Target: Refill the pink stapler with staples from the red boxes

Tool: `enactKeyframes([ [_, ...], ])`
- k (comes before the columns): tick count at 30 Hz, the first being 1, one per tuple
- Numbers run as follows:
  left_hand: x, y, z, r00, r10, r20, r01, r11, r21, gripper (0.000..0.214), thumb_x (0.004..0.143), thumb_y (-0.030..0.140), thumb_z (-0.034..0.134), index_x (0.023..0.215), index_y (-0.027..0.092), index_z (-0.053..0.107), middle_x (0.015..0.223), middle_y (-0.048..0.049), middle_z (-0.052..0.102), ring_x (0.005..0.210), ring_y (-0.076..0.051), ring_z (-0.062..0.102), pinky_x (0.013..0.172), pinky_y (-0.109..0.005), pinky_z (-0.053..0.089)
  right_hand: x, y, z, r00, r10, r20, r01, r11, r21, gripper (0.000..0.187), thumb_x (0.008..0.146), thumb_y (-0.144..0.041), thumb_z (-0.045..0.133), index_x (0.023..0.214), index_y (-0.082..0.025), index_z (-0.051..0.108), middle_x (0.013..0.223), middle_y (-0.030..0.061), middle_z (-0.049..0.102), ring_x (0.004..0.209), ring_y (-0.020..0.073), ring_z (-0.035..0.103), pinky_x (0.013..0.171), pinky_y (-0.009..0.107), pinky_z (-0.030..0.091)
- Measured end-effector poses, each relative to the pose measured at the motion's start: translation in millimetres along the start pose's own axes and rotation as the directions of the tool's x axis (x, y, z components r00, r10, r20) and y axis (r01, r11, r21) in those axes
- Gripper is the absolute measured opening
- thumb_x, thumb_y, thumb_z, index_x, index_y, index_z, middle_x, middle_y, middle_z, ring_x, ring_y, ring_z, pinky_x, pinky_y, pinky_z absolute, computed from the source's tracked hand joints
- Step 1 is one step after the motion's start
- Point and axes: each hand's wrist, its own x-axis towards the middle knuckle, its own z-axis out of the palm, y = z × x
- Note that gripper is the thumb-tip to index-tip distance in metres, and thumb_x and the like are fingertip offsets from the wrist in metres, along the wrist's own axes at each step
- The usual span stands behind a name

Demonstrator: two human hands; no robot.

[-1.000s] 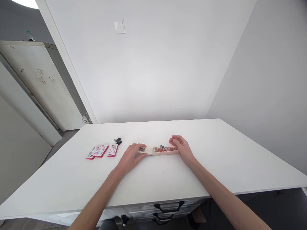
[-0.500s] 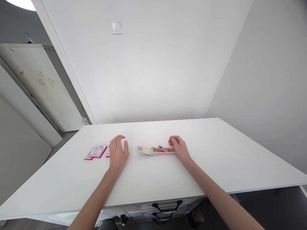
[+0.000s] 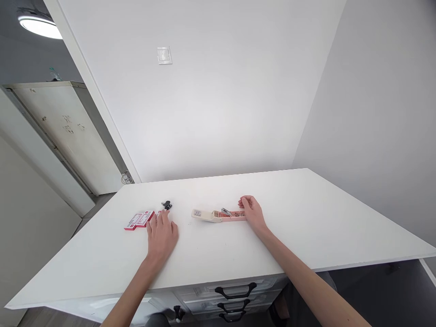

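My left hand (image 3: 161,234) is palm down on the table, fingers forward and thumb apart, partly covering a small red-and-white box. Two similar boxes (image 3: 139,220) lie side by side just left of it. Beyond its fingertips sit small black items (image 3: 166,205), perhaps clips. My right hand (image 3: 252,213) rests against the right end of a long pink case (image 3: 233,218), hiding that end. Its fingers are curled together; whatever they pinch is too small to tell. The case's cream lid (image 3: 206,216) lies flipped open leftward. Small metal bits and a silver piece (image 3: 225,211) show in its compartments.
The white table (image 3: 211,254) ends at a pale wall with a light switch (image 3: 164,55). Drawers with black handles (image 3: 235,290) are below the front edge. A white cabinet (image 3: 68,131) stands beyond the doorway at left. Tiny specks lie near the lid.
My left hand has moved left and nearer to me, onto the red-and-white box; the black items now show past it. My right hand stays by the case. The view has tilted up slightly.
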Motion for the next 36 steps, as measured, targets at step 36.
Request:
enactKeyframes([
  [36, -69, 77, -43.0, 0.889, 0.264, 0.375, 0.144, 0.616, -0.774, 0.046, 0.097, 0.040, 0.058, 0.141, 0.039, 0.045, 0.145, -0.0069, 0.054, 0.127, -0.028, 0.063, 0.103, -0.046, 0.057, -113, -39, -19, 0.820, 0.055, 0.570, 0.039, 0.988, -0.151, 0.024, 0.100, -0.045, 0.055, 0.114, -0.027, 0.061, 0.122, 0.0067, 0.069, 0.095, 0.0224, 0.070, 0.098, 0.043, 0.048],
])
